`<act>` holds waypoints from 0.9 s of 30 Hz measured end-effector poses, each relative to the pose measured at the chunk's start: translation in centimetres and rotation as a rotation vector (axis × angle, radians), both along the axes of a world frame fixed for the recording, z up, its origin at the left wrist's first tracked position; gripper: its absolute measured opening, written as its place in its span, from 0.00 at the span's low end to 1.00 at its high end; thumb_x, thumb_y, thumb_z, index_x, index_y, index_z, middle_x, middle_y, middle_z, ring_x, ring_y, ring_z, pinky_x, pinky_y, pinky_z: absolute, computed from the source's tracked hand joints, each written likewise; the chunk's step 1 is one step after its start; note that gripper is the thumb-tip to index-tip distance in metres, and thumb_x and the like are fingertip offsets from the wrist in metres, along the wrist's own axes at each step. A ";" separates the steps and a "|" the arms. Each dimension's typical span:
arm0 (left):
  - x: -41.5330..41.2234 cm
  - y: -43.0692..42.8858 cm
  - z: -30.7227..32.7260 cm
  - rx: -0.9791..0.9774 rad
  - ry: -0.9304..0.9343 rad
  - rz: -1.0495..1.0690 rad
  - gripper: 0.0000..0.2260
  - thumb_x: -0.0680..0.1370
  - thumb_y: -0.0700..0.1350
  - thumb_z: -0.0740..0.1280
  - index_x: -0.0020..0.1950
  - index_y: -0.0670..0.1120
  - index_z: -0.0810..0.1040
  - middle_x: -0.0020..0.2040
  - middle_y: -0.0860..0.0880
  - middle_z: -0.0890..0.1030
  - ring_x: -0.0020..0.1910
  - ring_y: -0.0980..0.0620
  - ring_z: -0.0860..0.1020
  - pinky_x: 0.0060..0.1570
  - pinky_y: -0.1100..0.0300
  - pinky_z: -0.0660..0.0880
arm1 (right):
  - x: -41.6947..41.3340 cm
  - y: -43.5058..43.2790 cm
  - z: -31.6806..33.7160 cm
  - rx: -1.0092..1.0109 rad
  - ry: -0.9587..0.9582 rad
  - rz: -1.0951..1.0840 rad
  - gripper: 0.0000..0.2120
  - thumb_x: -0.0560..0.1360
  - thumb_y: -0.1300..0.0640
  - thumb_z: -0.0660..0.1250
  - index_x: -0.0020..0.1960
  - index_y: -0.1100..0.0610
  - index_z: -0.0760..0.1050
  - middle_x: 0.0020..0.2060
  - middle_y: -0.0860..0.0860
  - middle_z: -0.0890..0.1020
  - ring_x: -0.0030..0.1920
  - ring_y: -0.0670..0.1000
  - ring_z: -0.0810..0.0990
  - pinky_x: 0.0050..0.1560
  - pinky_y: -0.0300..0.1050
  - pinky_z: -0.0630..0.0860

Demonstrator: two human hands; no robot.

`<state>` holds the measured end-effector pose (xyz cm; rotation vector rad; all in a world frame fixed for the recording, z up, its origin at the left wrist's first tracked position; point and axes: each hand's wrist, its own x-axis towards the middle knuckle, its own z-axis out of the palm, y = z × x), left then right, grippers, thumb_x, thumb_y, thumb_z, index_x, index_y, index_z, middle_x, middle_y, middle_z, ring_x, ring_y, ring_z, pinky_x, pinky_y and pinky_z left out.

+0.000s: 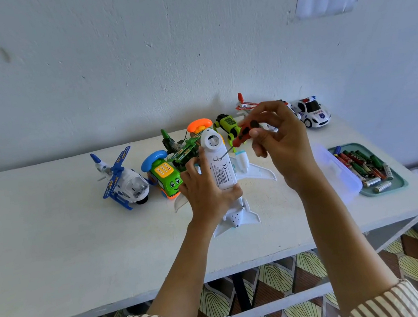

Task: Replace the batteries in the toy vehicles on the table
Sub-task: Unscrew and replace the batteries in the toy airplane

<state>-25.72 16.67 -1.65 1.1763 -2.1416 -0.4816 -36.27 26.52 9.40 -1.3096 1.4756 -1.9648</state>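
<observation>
A white toy airplane [221, 167] is held belly-up above the middle of the white table [54, 245]. My left hand [204, 193] grips its fuselage from the left. My right hand [276, 136] pinches a small orange-red screwdriver [246, 133], whose thin tip touches the battery cover on the plane's underside. A teal tray [395, 187] of loose batteries [363, 164] sits at the table's right edge.
Behind the plane stand a blue-white helicopter [123, 183], a green phone car [166, 177], a green helicopter [183, 152], an orange phone toy [198, 125], a yellow-green vehicle [227, 125], a red-white helicopter [246, 105] and a police car [312, 114]. A clear plastic lid [337, 170] leans by the tray.
</observation>
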 end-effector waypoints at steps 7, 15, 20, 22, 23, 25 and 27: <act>-0.1 0.2 0.1 -0.011 -0.011 0.001 0.49 0.58 0.61 0.67 0.76 0.50 0.57 0.64 0.44 0.64 0.59 0.46 0.62 0.52 0.55 0.54 | -0.1 -0.1 0.1 0.082 0.199 -0.029 0.05 0.76 0.57 0.62 0.44 0.56 0.76 0.47 0.65 0.78 0.40 0.36 0.75 0.40 0.33 0.70; 0.0 0.1 0.2 0.013 -0.010 -0.005 0.49 0.57 0.61 0.67 0.77 0.50 0.56 0.65 0.44 0.63 0.59 0.46 0.61 0.52 0.54 0.55 | -0.1 -0.1 0.4 0.046 0.109 0.001 0.11 0.78 0.70 0.54 0.50 0.59 0.72 0.44 0.64 0.80 0.30 0.50 0.76 0.33 0.40 0.69; 0.0 0.1 0.2 0.008 -0.019 -0.024 0.49 0.58 0.62 0.67 0.77 0.50 0.56 0.65 0.44 0.63 0.60 0.46 0.60 0.52 0.55 0.53 | -0.1 -0.6 0.3 0.035 0.181 -0.068 0.11 0.79 0.61 0.56 0.44 0.57 0.76 0.47 0.63 0.76 0.39 0.41 0.76 0.38 0.32 0.70; 0.0 0.0 0.2 0.008 -0.024 -0.026 0.49 0.58 0.62 0.67 0.77 0.50 0.56 0.65 0.44 0.63 0.61 0.45 0.61 0.53 0.55 0.55 | -0.1 -0.6 0.3 0.042 0.220 -0.055 0.10 0.78 0.63 0.58 0.46 0.58 0.78 0.44 0.62 0.79 0.45 0.38 0.75 0.39 0.30 0.69; 0.0 -0.1 0.2 0.009 -0.027 -0.028 0.49 0.58 0.62 0.67 0.77 0.50 0.56 0.65 0.44 0.63 0.61 0.45 0.61 0.53 0.54 0.55 | -0.1 -0.6 0.2 0.039 0.207 -0.036 0.10 0.77 0.65 0.59 0.48 0.57 0.78 0.43 0.58 0.80 0.46 0.43 0.77 0.39 0.31 0.69; -0.1 -0.1 0.1 0.009 -0.020 -0.027 0.49 0.58 0.62 0.67 0.77 0.50 0.56 0.65 0.44 0.63 0.60 0.45 0.61 0.52 0.55 0.55 | -0.2 -0.6 0.2 0.016 0.116 0.018 0.11 0.77 0.69 0.58 0.53 0.59 0.76 0.43 0.52 0.81 0.43 0.59 0.80 0.34 0.35 0.70; -0.1 -0.2 0.1 0.006 -0.015 -0.021 0.49 0.58 0.63 0.65 0.77 0.50 0.57 0.64 0.44 0.64 0.60 0.45 0.62 0.52 0.54 0.55 | -0.3 -0.6 0.1 0.008 0.085 0.054 0.09 0.78 0.70 0.54 0.54 0.63 0.71 0.46 0.57 0.81 0.35 0.61 0.78 0.33 0.39 0.70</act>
